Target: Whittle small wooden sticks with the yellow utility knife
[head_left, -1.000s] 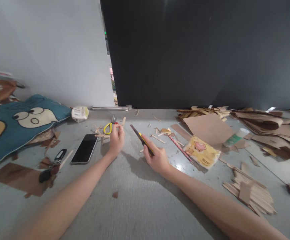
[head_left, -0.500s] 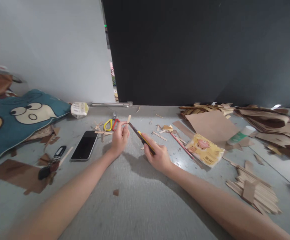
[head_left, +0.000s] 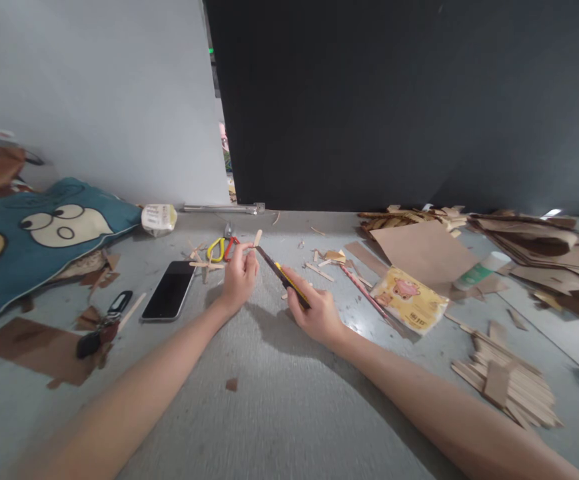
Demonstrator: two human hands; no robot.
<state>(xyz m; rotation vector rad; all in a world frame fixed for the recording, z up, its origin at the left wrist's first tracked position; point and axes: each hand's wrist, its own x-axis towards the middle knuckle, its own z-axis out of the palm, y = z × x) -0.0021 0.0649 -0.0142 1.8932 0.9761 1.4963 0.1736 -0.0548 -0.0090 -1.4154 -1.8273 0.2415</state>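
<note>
Pinched in the fingers of my left hand (head_left: 240, 277) is a pale wooden craft stick (head_left: 258, 238), its upper end sticking out past the fingertips. My right hand (head_left: 315, 308) is closed around a yellow and black utility knife (head_left: 293, 287). The knife's dark blade points up and left, its tip at or very close to the stick by my left fingertips; I cannot tell whether it is cutting in. Behind my left hand lie pliers with one yellow and one red handle (head_left: 216, 250), beside several crossed craft sticks (head_left: 206, 265).
To the left are a phone (head_left: 169, 291), keys (head_left: 96, 337), brown card (head_left: 34, 350) and a blue cushion (head_left: 59, 227). At right lie a yellow tissue pack (head_left: 409, 300), a glue stick (head_left: 482, 270), brown paper (head_left: 419, 250) and a pile of wooden sticks (head_left: 512, 380).
</note>
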